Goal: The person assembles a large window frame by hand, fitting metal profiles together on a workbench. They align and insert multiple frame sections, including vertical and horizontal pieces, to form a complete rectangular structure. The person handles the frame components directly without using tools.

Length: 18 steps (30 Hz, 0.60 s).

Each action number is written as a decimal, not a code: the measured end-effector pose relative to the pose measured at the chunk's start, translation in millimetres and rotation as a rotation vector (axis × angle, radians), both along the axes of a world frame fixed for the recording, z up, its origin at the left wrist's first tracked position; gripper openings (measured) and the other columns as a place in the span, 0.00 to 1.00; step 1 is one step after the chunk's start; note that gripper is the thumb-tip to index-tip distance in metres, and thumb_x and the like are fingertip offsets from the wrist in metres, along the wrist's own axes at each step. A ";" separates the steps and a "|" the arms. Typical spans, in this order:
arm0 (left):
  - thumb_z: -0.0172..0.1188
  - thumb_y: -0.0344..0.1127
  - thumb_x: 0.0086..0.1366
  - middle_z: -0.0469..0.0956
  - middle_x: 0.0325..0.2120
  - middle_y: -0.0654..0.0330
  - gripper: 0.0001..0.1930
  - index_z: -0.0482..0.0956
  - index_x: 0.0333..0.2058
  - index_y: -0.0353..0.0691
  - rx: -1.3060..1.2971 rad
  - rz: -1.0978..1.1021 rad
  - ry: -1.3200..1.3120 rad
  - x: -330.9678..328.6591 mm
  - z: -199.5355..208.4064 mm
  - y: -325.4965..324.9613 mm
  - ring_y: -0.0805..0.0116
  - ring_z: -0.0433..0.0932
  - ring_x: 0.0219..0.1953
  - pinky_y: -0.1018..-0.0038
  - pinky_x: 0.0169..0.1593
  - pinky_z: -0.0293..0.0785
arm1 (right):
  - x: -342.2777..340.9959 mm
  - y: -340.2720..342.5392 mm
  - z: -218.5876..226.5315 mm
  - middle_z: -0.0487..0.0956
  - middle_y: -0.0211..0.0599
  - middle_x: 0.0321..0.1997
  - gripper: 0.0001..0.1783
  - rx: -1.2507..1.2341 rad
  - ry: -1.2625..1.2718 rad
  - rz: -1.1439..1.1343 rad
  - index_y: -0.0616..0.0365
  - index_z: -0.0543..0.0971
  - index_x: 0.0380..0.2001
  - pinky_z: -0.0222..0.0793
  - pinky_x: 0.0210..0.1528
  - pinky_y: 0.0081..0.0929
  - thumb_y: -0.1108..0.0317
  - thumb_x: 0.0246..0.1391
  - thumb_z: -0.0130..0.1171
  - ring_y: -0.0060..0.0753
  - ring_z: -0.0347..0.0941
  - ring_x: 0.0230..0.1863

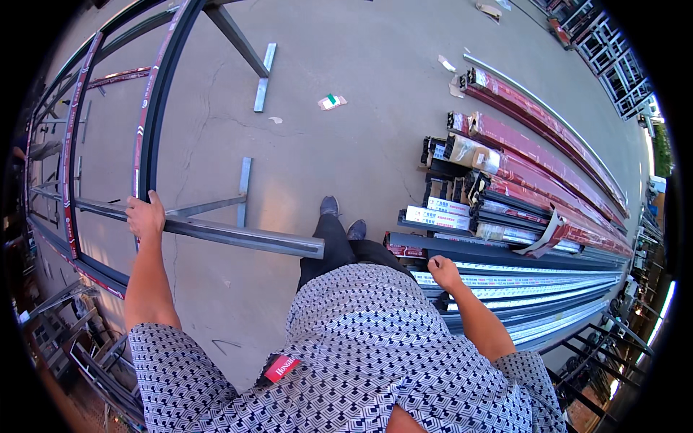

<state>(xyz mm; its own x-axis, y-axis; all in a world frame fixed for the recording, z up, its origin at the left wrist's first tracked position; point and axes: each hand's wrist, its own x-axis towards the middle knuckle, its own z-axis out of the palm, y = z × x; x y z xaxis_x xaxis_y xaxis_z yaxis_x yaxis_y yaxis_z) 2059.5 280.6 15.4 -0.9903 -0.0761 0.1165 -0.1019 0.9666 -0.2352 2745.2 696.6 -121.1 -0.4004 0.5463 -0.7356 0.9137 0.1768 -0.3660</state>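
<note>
My left hand [148,215] grips the near end of a long dark window-frame profile [150,137], with red and white film along its side. This end rests across a grey metal rail [245,237] of a stand, and the profile runs away from me toward the upper left. My right hand [444,273] is closed, fingers curled, beside my right hip and above a stack of long profiles [520,281]. A small dark spot shows at its fingertips; whether it holds anything I cannot make out.
Several film-wrapped profile bundles [534,144] lie on the floor to my right. More taped frame bars [76,155] stand at the left. The stand's foot bars [265,78] stick out across the floor. Scraps of packaging [332,102] lie ahead; welded racks [613,65] stand far right.
</note>
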 end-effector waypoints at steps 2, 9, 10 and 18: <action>0.55 0.64 0.74 0.76 0.60 0.34 0.43 0.63 0.71 0.31 -0.014 0.023 -0.004 5.9 10.4 6.5 0.33 0.77 0.63 0.43 0.66 0.72 | 0.6 -1.6 -14.5 0.87 0.48 0.35 0.20 -0.021 0.006 -0.082 0.65 0.86 0.39 0.78 0.47 0.39 0.57 0.70 0.55 0.41 0.84 0.38; 0.54 0.64 0.75 0.76 0.59 0.34 0.42 0.65 0.70 0.31 -0.009 -0.007 0.081 12.8 8.4 1.8 0.33 0.78 0.61 0.43 0.65 0.72 | -124.3 49.2 1.2 0.85 0.36 0.32 0.20 -0.194 0.061 -0.032 0.65 0.85 0.41 0.77 0.43 0.32 0.56 0.71 0.55 0.29 0.80 0.34; 0.55 0.64 0.75 0.76 0.60 0.34 0.42 0.65 0.70 0.30 -0.003 -0.011 0.084 12.8 9.6 6.7 0.34 0.77 0.61 0.43 0.66 0.72 | -145.8 60.3 3.6 0.85 0.36 0.32 0.20 -0.168 0.083 0.012 0.65 0.85 0.41 0.76 0.42 0.32 0.56 0.71 0.55 0.29 0.79 0.33; 0.59 0.60 0.74 0.68 0.69 0.34 0.46 0.57 0.75 0.29 0.021 0.015 0.088 17.8 7.8 10.0 0.35 0.65 0.73 0.46 0.77 0.57 | -284.7 166.3 10.8 0.83 0.33 0.30 0.20 -0.058 0.262 0.197 0.64 0.84 0.40 0.76 0.41 0.30 0.56 0.71 0.55 0.25 0.79 0.34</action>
<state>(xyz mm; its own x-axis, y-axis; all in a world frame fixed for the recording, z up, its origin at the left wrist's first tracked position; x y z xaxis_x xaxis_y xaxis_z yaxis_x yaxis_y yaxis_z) 2077.3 290.6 23.2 -0.9750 -0.0938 0.2015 -0.1355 0.9695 -0.2044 2460.6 862.9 -110.3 -0.6740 0.3994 -0.6215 0.7374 0.3127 -0.5988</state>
